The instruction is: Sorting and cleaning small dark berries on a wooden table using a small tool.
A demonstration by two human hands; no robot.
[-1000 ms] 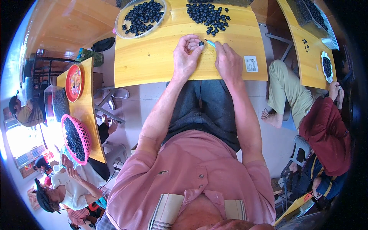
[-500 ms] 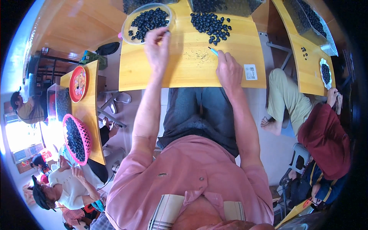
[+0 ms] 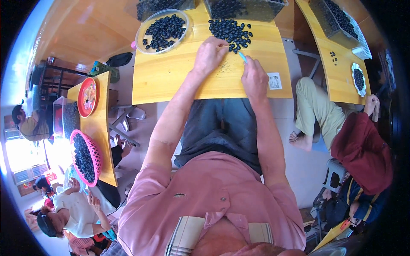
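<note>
A loose pile of small dark round berries [image 3: 230,32], much like blueberries, lies on the yellow wooden table [image 3: 162,83]. At its near left edge is my left hand [image 3: 209,56], thumb and fingertips drawn together; what is between them is too small to make out. My right hand [image 3: 255,79] grips a slim light-blue pen-like tool [image 3: 242,56], its tip pointing up and left toward the pile. Pale crumbs [image 3: 223,67] are scattered on the table between the hands. More of the berries fill part of a round clear bowl [image 3: 184,34] at the far left.
Clear bins [image 3: 245,12] of dark berries line the table's far edge. A small white printed card [image 3: 274,81] lies right of my right hand. Side tables hold a pink basket [image 3: 97,164], a red plate [image 3: 95,106] and a white dish [image 3: 361,90]. Other people sit on both sides.
My left hand has moved right, from the bowl's near edge to the near edge of the pile. My right hand stays nearly in place with the tool. The view has shifted slightly.
</note>
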